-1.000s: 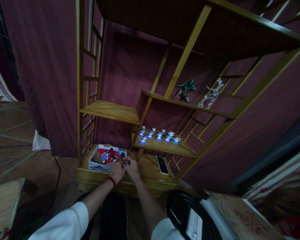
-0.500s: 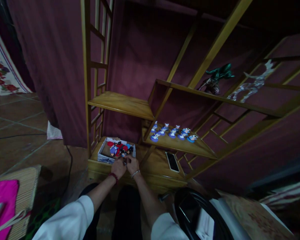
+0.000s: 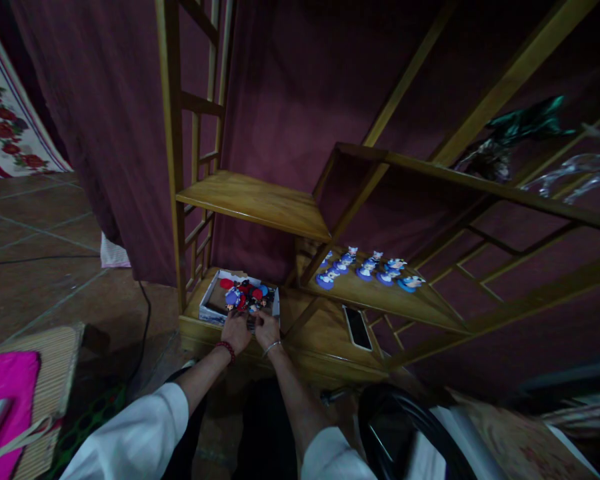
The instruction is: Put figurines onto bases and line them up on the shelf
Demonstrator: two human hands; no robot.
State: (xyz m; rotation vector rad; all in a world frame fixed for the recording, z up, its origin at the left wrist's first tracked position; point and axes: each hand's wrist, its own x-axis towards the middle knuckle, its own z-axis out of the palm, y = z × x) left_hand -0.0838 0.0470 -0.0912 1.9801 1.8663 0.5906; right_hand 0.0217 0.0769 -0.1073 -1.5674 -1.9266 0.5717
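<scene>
An open cardboard box (image 3: 213, 316) with small figurines (image 3: 245, 293) in red, blue and black sits on the lowest shelf. At its front edge are both my hands, close together. My left hand (image 3: 236, 331), with a red bead bracelet, has its fingers curled in. Beside it my right hand (image 3: 267, 329), wearing a silver bracelet, is pinched towards the left one. Whatever lies between the fingertips is too small and dark to make out. Several small figurines on purple and blue bases (image 3: 365, 269) stand in rows on the shelf to the right.
A phone (image 3: 357, 327) lies on the lower shelf, right of the box. The wooden shelf unit (image 3: 255, 200) has a bare board above the box. A green statue (image 3: 525, 130) stands upper right. A black bag (image 3: 395, 427) is by my right knee, a woven stool (image 3: 63, 360) at left.
My view has turned and moved slightly closer, so the right-hand shelves and statues slide rightward in the picture. Both hands stay together at the box's front edge.
</scene>
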